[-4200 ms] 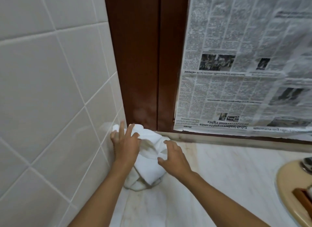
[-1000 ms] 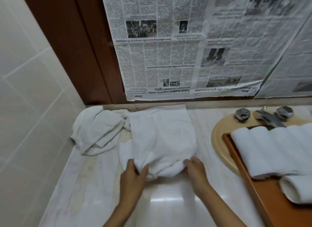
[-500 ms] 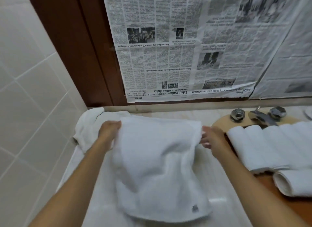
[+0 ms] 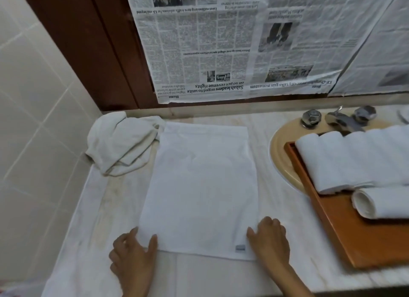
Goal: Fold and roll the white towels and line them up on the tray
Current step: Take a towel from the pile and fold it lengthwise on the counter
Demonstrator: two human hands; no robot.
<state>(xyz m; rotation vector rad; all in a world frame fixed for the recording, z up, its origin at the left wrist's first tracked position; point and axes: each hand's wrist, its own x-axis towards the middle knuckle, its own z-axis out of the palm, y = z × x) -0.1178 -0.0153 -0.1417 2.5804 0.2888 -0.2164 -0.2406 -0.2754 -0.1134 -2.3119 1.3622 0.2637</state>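
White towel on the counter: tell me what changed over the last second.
The flat white towel, bunched a second ago, was lifted, shaken open and laid flat. Both hands moved from its far corners to its near corners. The crumpled towel and the rolled towels on the wooden tray stayed put.

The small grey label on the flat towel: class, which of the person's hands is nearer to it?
Right. The right hand rests at the towel's near right corner, just beside the grey label. The left hand sits at the near left corner, across the flat towel.
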